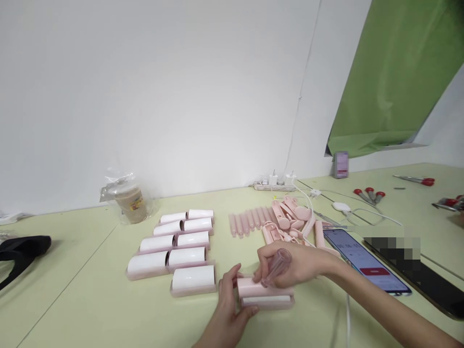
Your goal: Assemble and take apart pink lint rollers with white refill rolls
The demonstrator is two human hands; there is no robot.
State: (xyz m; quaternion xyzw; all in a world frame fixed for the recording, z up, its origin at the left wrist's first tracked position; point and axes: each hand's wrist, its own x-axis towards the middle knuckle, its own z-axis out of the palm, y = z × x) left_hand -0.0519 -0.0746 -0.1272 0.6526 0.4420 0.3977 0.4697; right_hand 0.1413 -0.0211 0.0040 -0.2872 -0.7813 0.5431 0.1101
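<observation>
My left hand grips the left end of a pink roller case, with its thumb in front and its fingers behind. This case has a solid pink upper part, and a strip of white roll shows above its clear pink lower edge. Over the case, my right hand is closed around a translucent pink tube, tilted with its open end up. The tube's lower end is at the case's top; I cannot tell whether it touches. To the left lie several white rolls in clear pink covers, in two columns.
Behind my hands are a row of pink tubes and a heap of pink plastic parts. Phones and white cables lie at right. Red-handled tools, a power strip and a bagged cup stand farther back.
</observation>
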